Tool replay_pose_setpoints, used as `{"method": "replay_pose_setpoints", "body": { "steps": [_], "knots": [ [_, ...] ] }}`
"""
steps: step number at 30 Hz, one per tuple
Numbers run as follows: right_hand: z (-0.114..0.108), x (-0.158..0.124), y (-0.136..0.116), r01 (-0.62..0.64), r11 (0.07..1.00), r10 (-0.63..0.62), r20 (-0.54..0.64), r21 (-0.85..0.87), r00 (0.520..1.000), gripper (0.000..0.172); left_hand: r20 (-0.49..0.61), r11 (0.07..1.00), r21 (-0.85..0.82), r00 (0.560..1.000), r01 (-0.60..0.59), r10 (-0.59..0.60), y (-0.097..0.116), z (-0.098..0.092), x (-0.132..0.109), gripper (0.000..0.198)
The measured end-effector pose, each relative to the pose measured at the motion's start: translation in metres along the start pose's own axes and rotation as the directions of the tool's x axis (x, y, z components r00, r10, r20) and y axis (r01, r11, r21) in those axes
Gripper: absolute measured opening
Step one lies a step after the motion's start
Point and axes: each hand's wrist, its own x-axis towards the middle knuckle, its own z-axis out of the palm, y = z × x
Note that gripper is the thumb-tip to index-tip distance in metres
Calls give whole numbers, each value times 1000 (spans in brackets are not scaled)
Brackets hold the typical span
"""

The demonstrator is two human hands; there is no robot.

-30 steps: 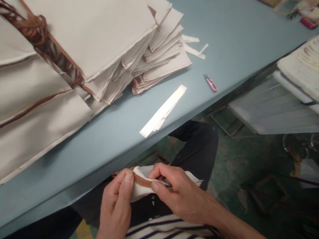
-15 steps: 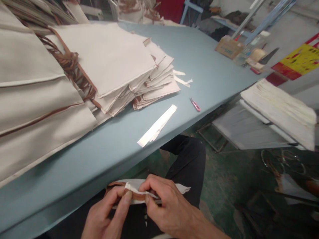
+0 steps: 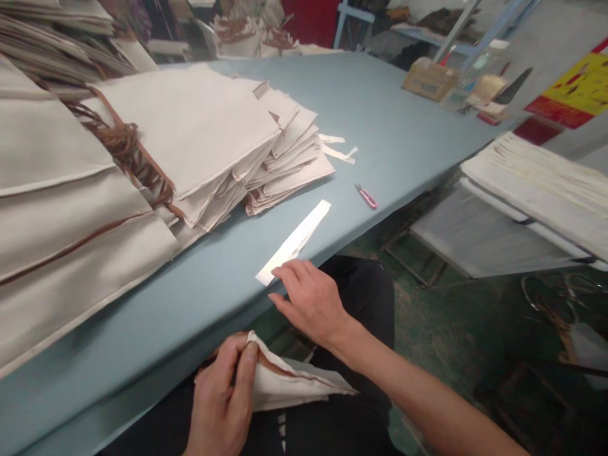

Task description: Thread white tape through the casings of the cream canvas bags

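On my lap lies a cream fabric piece (image 3: 289, 386) with brown trim along its edge. My left hand (image 3: 225, 386) pinches its upper corner between thumb and fingers. At the table's front edge, my right hand (image 3: 308, 297) has its thumb and fingers apart, with nothing seen between them. Its fingertips are over the near end of several white strips (image 3: 299, 237) lying on the table; whether they touch cannot be told. Pink thread snips (image 3: 367, 196) rest on the table beyond the strips.
A large stack of cream fabric pieces (image 3: 190, 126) with brown edging and ties covers the left of the blue-green table (image 3: 380, 126). More white strips (image 3: 339, 151) lie beside the stack. A cardboard box (image 3: 430, 79) stands far right. White material (image 3: 536, 183) is piled on a rack at right.
My right hand has let go of the fabric piece and moved up to the white strips, its fingers opening. My left hand still pinches the corner. The view has shifted slightly.
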Motion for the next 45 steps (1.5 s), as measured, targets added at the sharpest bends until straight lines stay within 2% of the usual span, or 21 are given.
{"method": "replay_pose_setpoints", "body": {
  "steps": [3,6,11,15,19,24,28,31,36,42,45],
  "knots": [
    [1,18,3,41,999,-39,58,-32,998,30,76,1000,12,997,3,-4,1,0,11,32],
    [2,28,9,78,996,-74,108,-34,991,20,99,999,-8,994,46,-45,1,0,19,34],
    [1,34,20,89,996,-92,150,25,984,16,57,991,-16,989,136,-135,2,0,26,37],
    [1,36,21,14,994,-30,144,111,989,25,-17,981,-4,981,193,-193,2,0,33,34],
    [-1,41,23,-117,967,88,138,224,987,22,-44,980,-7,979,200,-200,7,0,48,27],
    [-3,50,28,-289,894,238,183,342,954,21,-61,968,36,968,247,-244,17,3,68,38],
    [-3,54,27,-387,822,320,225,417,920,17,-53,979,44,979,201,-198,11,8,78,37],
    [-3,52,25,-444,730,368,250,519,896,14,-30,990,35,990,139,-138,6,11,77,33],
    [3,43,16,-482,613,397,283,626,873,13,-31,988,51,990,142,-141,9,14,71,29],
    [10,39,2,-498,613,425,275,614,862,21,-67,986,70,987,153,-149,13,12,73,28],
    [10,40,1,-479,625,402,273,617,874,27,-86,986,82,986,149,-142,14,12,74,28]
  ]
}}
